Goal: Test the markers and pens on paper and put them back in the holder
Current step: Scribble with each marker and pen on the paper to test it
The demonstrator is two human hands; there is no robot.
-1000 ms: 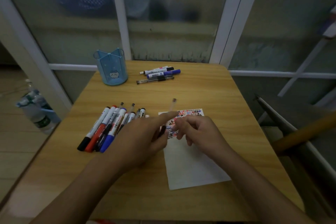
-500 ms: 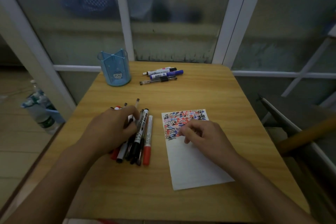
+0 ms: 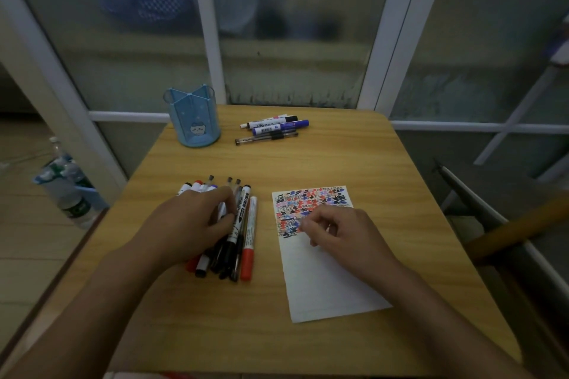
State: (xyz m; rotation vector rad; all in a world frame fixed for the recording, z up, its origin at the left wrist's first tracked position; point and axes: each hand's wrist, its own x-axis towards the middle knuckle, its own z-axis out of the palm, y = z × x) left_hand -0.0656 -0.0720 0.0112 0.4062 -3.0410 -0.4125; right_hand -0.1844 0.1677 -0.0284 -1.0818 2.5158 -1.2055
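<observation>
Your left hand (image 3: 197, 221) curls over the pile of markers (image 3: 237, 231), fingers grasping among them; your right hand (image 3: 341, 234), loosely curled and empty, rests on the paper (image 3: 326, 286) beside.

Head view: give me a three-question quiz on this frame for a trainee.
1. True or false: the blue holder has pens standing in it.
2. Which hand lies on the paper? A) left B) right
3. Fill in: the left hand rests on the near pile of ____.

Key: 1 false, it looks empty. 2 B, the right hand, fingers curled. 3 markers and pens; another group lies beside the holder.
</observation>
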